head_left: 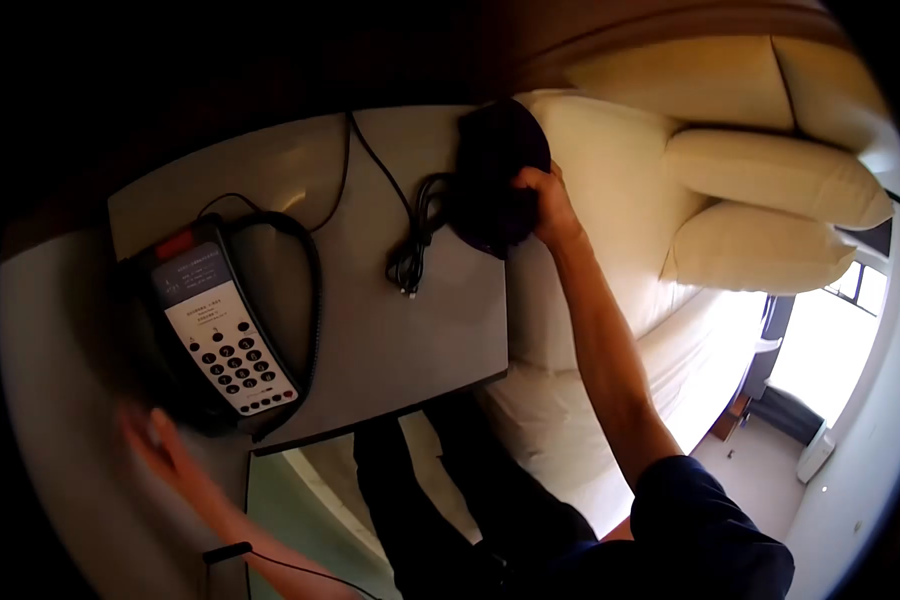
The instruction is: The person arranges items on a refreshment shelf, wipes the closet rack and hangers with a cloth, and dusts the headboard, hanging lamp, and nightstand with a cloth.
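My right hand (548, 203) grips the near edge of a dark, rounded object (500, 150) at the right end of the nightstand; its kind is lost in shadow. Beside that object lies a bundled black cable (410, 255), with its plug end on the nightstand top. At lower left, my left hand (158, 445) is smeared by motion, its thumb and fingers apart and nothing visible in them. Nearest to it is a desk telephone (225, 330) with a white keypad face and a dark handset cord.
The grey nightstand (410, 345) has a dark front edge. Right of it stands a bed (610, 180) with a pale cover and several pillows (760, 245). A bright window (830, 340) is far right. My dark-trousered legs (410, 490) are just below the nightstand.
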`<action>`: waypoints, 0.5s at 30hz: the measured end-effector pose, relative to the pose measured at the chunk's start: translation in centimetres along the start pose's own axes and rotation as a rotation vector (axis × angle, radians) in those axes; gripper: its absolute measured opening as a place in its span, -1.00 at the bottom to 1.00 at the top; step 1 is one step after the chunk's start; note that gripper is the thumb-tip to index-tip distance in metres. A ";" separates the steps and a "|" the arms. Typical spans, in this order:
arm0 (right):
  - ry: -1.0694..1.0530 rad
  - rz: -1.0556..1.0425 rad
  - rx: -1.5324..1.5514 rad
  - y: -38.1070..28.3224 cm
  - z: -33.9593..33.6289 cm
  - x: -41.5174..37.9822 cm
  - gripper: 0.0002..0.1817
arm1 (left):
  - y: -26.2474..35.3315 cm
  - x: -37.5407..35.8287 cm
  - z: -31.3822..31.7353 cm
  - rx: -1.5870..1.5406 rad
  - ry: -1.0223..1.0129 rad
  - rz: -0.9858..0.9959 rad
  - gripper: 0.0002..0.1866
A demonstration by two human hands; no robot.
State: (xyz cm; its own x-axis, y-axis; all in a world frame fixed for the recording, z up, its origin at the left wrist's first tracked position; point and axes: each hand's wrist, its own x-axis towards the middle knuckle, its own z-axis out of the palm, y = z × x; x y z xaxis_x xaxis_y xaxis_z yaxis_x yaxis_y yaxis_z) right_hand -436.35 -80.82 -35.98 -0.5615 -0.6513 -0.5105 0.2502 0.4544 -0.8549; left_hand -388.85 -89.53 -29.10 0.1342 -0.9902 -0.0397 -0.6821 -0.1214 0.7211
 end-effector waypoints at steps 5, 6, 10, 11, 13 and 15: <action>-0.130 -0.004 -0.328 8.4 -5.7 -11.4 -0.30 | -9.2 1.2 1.7 -0.531 -0.204 -0.534 -0.30; -0.143 0.112 -0.274 10.2 -6.4 -14.9 -0.20 | -9.7 1.6 1.2 -0.557 -0.256 -0.578 -0.29; 0.091 0.348 -0.182 16.8 -4.4 -26.7 0.00 | -9.5 1.6 -0.1 -0.545 -0.263 -0.602 -0.33; 0.208 0.266 -0.199 18.1 -2.2 -28.0 0.03 | -10.6 1.8 -0.5 -0.589 -0.309 -0.576 -0.35; 0.358 0.209 -0.195 19.8 2.7 -29.9 0.06 | -10.4 2.0 -1.0 -0.654 -0.426 -0.494 -0.37; 0.427 0.247 -0.135 19.9 8.7 -30.7 0.06 | -8.6 2.2 -1.0 -0.620 -0.479 -0.446 -0.27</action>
State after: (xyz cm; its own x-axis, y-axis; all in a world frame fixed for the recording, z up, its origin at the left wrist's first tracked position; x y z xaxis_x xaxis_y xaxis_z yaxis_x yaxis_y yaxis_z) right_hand -407.22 -57.09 -38.08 -0.7779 -0.2209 -0.5884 0.3277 0.6564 -0.6796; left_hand -381.95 -90.59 -34.71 -0.1145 -0.7998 -0.5892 -0.1093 -0.5794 0.8077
